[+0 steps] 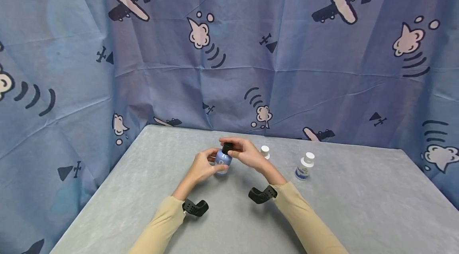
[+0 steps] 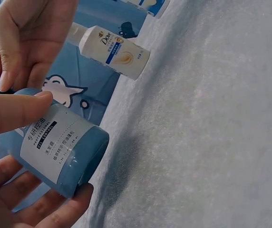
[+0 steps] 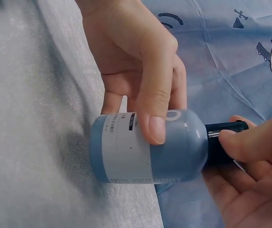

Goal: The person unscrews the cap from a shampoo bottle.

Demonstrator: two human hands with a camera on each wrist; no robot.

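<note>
A small blue shampoo bottle [image 1: 222,160] with a black cap [image 3: 218,142] is held between both hands, close over the grey table. My left hand [image 1: 202,166] grips its body, the thumb lying across the front and the fingers behind and under it. On the cap, the thumb and fingers of my right hand [image 1: 248,153] pinch from either side. The white label [image 2: 55,142] reads "OIL CONTROL" in the left wrist view. Upright in the head view, the bottle leans slightly, cap toward the right hand. Part of the cap is hidden by the right fingers.
Behind the right hand stands a white bottle [image 1: 265,150], mostly covered by that hand. Farther right is another white bottle [image 1: 305,166] with a blue-marked label. A blue printed curtain [image 1: 229,46] encloses the back and sides of the grey table [image 1: 161,154].
</note>
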